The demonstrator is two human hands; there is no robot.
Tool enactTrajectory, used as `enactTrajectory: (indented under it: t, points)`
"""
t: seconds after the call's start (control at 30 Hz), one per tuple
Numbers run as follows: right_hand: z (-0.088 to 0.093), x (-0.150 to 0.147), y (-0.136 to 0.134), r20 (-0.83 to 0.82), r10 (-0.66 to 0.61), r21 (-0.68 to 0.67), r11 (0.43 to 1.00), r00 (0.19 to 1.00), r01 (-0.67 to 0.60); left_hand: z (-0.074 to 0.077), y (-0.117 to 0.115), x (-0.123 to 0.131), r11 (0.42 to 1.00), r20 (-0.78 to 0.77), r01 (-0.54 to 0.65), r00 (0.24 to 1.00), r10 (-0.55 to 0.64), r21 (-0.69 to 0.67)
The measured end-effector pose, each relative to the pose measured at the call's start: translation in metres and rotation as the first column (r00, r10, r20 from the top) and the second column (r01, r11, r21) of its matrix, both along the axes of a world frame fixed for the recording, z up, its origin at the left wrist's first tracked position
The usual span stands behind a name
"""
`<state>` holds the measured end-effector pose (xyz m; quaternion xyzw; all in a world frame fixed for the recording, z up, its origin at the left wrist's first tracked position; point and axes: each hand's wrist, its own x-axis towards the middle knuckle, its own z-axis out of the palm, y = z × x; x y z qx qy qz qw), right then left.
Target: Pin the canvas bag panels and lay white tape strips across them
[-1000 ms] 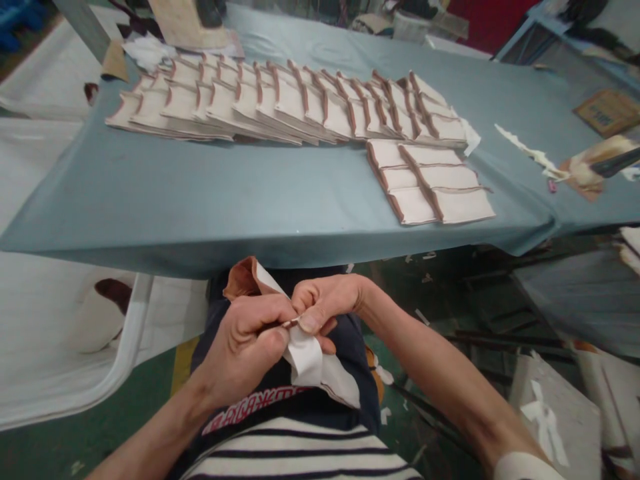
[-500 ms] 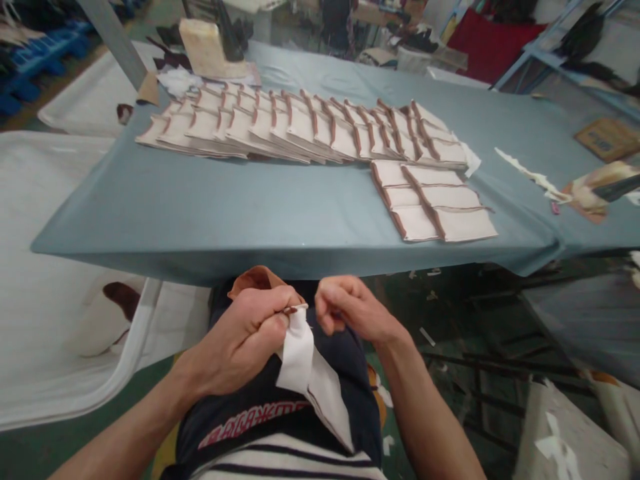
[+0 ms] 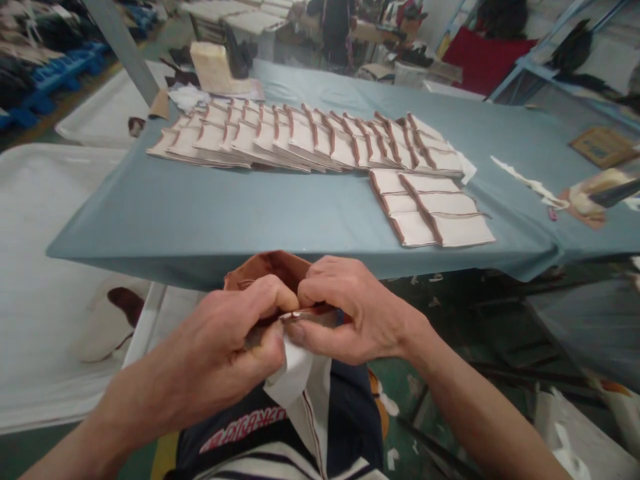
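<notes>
Above my lap, a sewn piece of brown leather (image 3: 273, 265) with white fabric (image 3: 293, 373) hangs between my hands. My left hand (image 3: 235, 327) is closed, pinching the piece's seam edge between thumb and fingers. Right beside it, my right hand (image 3: 357, 310) grips the same edge, its thumb under the brown rim. The hands almost touch at the pinch point. The brown part bulges up behind the fingers, while white flaps with a dark seam line drop toward my striped shirt. My fingers hide part of the edge.
A blue-covered table (image 3: 225, 213) stands just ahead. Overlapping white pieces with brown edges (image 3: 300, 137) lie in a long row across it, with a smaller stack (image 3: 435, 208) nearer its front right. A white bin (image 3: 50, 280) is at left. Farther right lies a cardboard piece (image 3: 603, 147).
My right hand has come in from the right, where it was apart and curled, and now grips the piece's edge beside my left hand. The brown part has risen and spread.
</notes>
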<state>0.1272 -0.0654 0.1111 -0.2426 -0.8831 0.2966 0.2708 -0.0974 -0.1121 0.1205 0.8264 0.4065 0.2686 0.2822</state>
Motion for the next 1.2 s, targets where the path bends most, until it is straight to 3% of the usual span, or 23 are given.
enactTrajectory:
  t: [0.1, 0.23, 0.33, 0.43, 0.53, 0.6, 0.63, 0.7, 0.8, 0.9, 1.03, 1.2]
  points:
    - [0.003, 0.001, -0.001, 0.033, 0.031, -0.224, 0.974, 0.999, -0.022, -0.008, -0.001, 0.000, 0.997, 0.018, -0.021, 1.000, 0.020, 0.076]
    - [0.006, 0.004, -0.003, -0.028, 0.021, -0.482, 0.875, 0.999, -0.032, -0.020, 0.003, 0.002, 0.958, 0.073, 0.030, 0.996, -0.053, 0.285]
    - [0.007, 0.004, -0.005, -0.126, 0.022, -0.678, 0.727, 0.992, -0.102, -0.028, 0.007, 0.001, 0.900, 0.108, 0.107, 0.980, -0.167, 0.423]
    - [0.000, 0.001, -0.010, -0.225, -0.021, -0.816, 0.551, 0.974, -0.177, -0.036, 0.011, 0.000, 0.868, 0.096, 0.157, 0.969, -0.228, 0.471]
    - [-0.013, -0.002, -0.015, -0.304, -0.093, -0.857, 0.461, 0.948, -0.229, -0.048, 0.014, -0.001, 0.861, 0.060, 0.145, 0.978, -0.199, 0.487]
    - [-0.019, -0.001, -0.017, -0.301, -0.113, -0.849, 0.483, 0.947, -0.213, -0.056, 0.015, -0.001, 0.864, 0.116, 0.127, 0.971, -0.208, 0.487]
    - [-0.019, 0.001, -0.018, -0.281, -0.108, -0.832, 0.523, 0.954, -0.186, -0.058, 0.015, -0.001, 0.869, 0.162, 0.116, 0.962, -0.218, 0.480]
    - [-0.014, 0.007, -0.019, -0.224, -0.068, -0.743, 0.657, 0.972, -0.126, -0.056, 0.014, -0.002, 0.892, 0.217, 0.106, 0.951, -0.220, 0.440]
    - [0.004, 0.016, -0.020, -0.119, 0.041, -0.482, 0.871, 0.992, -0.094, -0.035, 0.012, -0.008, 0.939, 0.128, 0.167, 0.969, -0.213, 0.299]
    - [0.020, 0.021, -0.022, 0.042, 0.050, -0.171, 0.984, 0.998, -0.042, -0.006, 0.016, -0.016, 0.967, 0.046, 0.244, 0.968, -0.248, 0.075]
    - [0.024, 0.018, -0.025, 0.208, -0.047, 0.172, 0.985, 0.977, 0.011, 0.013, 0.029, -0.019, 0.922, 0.049, 0.357, 0.934, -0.354, -0.148]
    - [0.020, 0.016, -0.030, 0.223, -0.050, 0.251, 0.968, 0.974, -0.007, 0.002, 0.037, -0.013, 0.899, 0.051, 0.419, 0.908, -0.416, -0.127]
